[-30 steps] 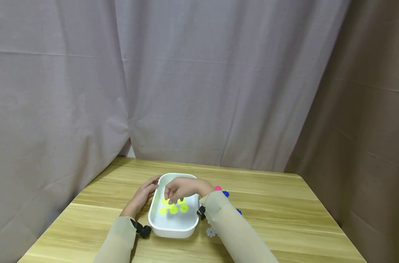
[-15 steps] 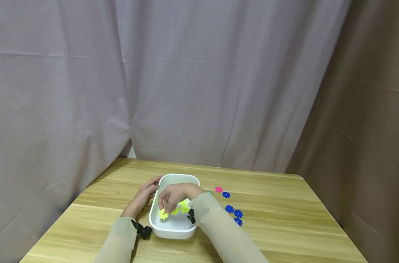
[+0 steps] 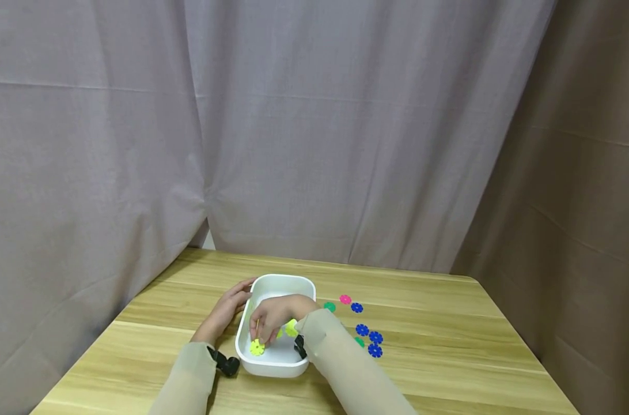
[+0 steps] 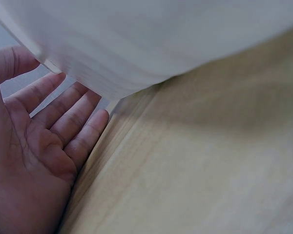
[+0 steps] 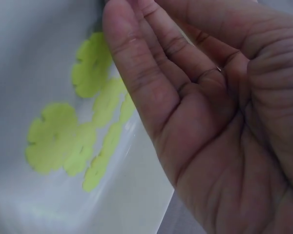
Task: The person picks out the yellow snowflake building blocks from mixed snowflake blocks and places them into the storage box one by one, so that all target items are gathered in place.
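Note:
A white rectangular tray (image 3: 275,369) stands on the wooden table in front of me. My left hand (image 3: 229,305) rests along the tray's left side. In the left wrist view its thumb and fingertips touch the rim and outer wall, with the fingers loosely extended. Inside the tray my right hand (image 3: 274,314) reaches down, its thumb and fingers pinching a yellow notched snowflake disc (image 3: 257,347) near the left front corner. Other yellow snowflake discs (image 5: 51,138) lie on the tray floor beside and under this hand. Its fingertips run out of the right wrist view.
On the table (image 3: 449,323) right of the tray lie several blue discs (image 3: 375,337), a pink disc (image 3: 345,299) and green discs (image 3: 329,306). My right forearm (image 3: 345,357) crosses the tray's right rim. A grey curtain (image 3: 294,144) hangs behind the table.
My right hand has come down into the tray and shifted a little toward its near end, the yellow disc moving with its fingertips. The left hand and the tray stay in place.

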The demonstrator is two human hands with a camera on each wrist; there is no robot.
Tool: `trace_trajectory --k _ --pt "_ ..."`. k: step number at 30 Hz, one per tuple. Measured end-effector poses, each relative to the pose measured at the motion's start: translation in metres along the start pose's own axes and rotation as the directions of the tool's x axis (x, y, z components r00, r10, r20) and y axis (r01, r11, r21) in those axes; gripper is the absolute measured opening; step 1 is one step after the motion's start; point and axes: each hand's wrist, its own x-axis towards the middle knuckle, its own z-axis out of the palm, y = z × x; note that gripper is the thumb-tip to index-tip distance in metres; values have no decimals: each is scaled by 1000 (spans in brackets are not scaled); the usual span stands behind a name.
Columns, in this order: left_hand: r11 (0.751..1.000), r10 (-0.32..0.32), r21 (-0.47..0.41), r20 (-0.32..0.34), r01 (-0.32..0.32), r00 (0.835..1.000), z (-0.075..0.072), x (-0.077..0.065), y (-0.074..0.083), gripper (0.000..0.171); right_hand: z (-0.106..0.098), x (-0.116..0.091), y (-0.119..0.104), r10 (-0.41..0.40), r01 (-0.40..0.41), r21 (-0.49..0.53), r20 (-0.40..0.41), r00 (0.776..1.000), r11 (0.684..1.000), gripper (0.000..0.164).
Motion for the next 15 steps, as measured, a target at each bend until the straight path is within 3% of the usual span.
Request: trace_trajectory --k 15 --pt "1000 -9 7 5 9 1000 1 -1 2 51 3 0 -6 -22 22 -38 -2 1000 999 13"
